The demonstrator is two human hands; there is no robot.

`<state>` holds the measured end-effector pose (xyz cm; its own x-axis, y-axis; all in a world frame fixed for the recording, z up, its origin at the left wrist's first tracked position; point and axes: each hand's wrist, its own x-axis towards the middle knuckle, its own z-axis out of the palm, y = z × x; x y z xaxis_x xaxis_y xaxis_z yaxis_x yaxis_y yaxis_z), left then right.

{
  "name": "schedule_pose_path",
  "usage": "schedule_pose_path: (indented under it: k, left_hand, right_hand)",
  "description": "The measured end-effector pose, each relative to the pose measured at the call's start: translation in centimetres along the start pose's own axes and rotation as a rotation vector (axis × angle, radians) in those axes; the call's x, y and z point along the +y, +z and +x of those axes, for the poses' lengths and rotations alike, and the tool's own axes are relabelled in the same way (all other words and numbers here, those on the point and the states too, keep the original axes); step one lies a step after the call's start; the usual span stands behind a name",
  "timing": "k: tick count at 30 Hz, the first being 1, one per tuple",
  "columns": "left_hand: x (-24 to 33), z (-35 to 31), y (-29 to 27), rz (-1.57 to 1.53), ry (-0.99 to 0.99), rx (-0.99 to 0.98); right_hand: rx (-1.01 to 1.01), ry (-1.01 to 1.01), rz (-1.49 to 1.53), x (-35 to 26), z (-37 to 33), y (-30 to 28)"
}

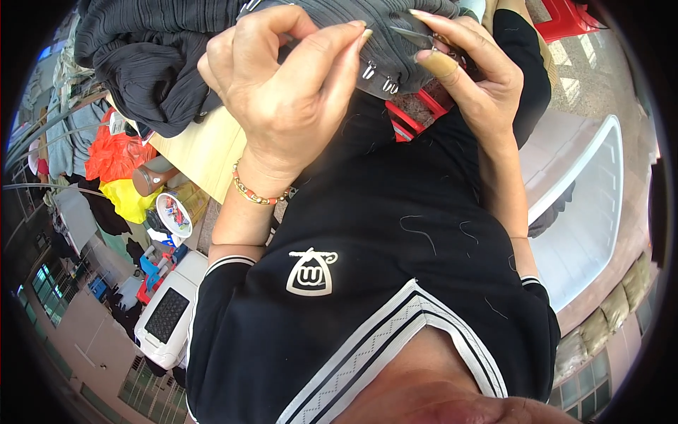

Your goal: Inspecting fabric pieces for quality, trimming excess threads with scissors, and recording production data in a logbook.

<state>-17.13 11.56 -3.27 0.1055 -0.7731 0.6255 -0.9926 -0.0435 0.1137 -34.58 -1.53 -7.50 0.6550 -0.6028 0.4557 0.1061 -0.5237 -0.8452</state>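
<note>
Grey cloth [381, 42] stretches between both hands: left hand [282, 92] pinches its edge, right hand [473, 78] grips, probably, small snips [413, 35].

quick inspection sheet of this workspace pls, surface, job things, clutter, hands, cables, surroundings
surface: pale wooden tabletop, mostly covered
job's things: grey ribbed garment with metal hooks on its edge; small snips
clutter: black garments, orange bag, yellow bag, round tin
grippers: left hand pinches the garment edge; right hand holds the snips
cables: nothing seen
surroundings: red plastic stool, white tub
</note>
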Motion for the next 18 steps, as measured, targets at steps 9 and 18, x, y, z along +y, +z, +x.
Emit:
schedule_pose_path:
  k: [9,18]
  left_hand:
    - [-0.5,-0.6,0.9,-0.593,-0.275,0.081]
    - [-0.9,-0.8,1.5,-0.934,-0.416,0.161]
  right_hand:
    - [-0.070,-0.005,-0.073,-0.3,0.0,0.3]
    - [-0.079,-0.067,-0.055,-2.8,2.3,0.9]
